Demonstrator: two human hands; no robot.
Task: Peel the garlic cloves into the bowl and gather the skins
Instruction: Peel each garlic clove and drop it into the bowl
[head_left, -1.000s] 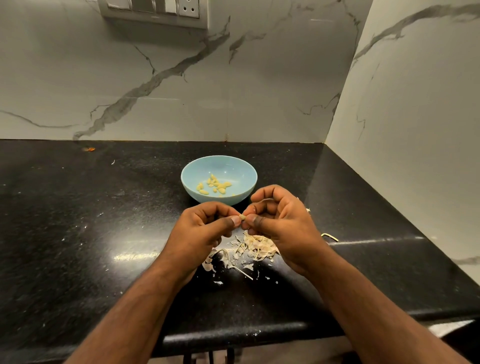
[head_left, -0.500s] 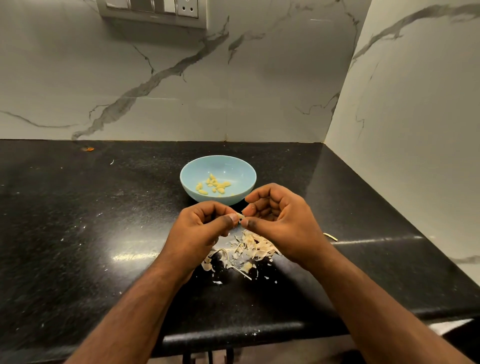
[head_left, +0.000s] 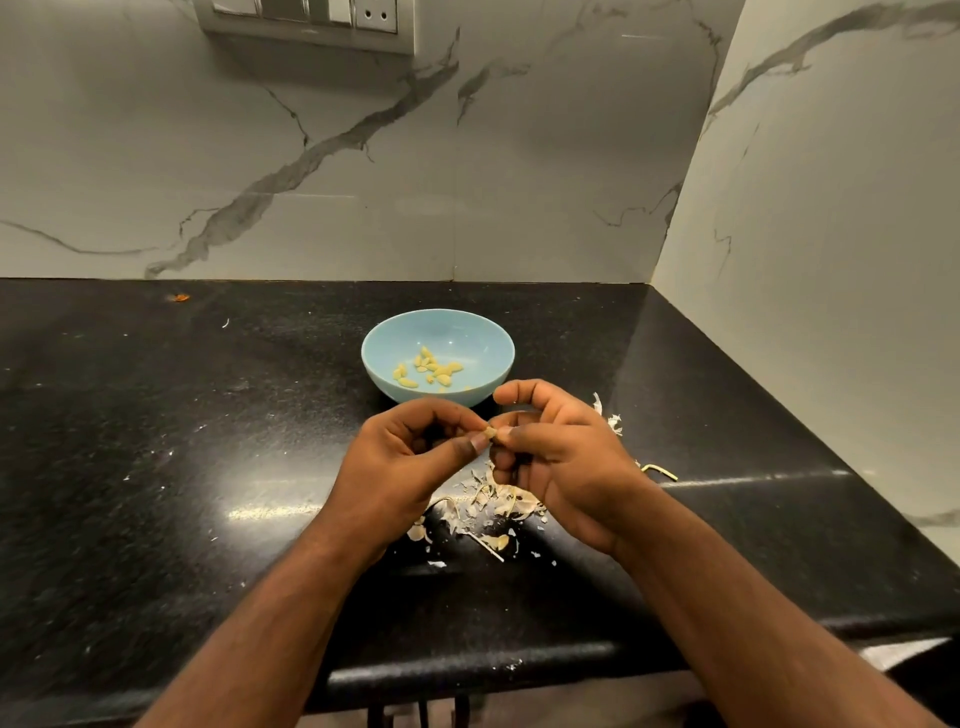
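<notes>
A small garlic clove (head_left: 490, 433) is pinched between the fingertips of my left hand (head_left: 410, 457) and my right hand (head_left: 558, 457), held above the black counter just in front of the bowl. The light blue bowl (head_left: 480, 332) stands behind my hands and holds several peeled yellowish cloves (head_left: 428, 368). Under and between my hands lies a loose pile of papery garlic skins (head_left: 493, 506). A few more skin scraps (head_left: 610, 415) show beside my right hand's knuckles.
The black granite counter (head_left: 156, 441) ends at a marble wall behind and another on the right. A thin stem piece (head_left: 660, 470) lies right of my right wrist. Small skin flecks dot the counter. A switch panel (head_left: 306, 18) is on the back wall.
Both hands stay together on the clove, shifting slightly; my right hand's fingers have worked at the clove's tip. The bowl and skin pile have not moved.
</notes>
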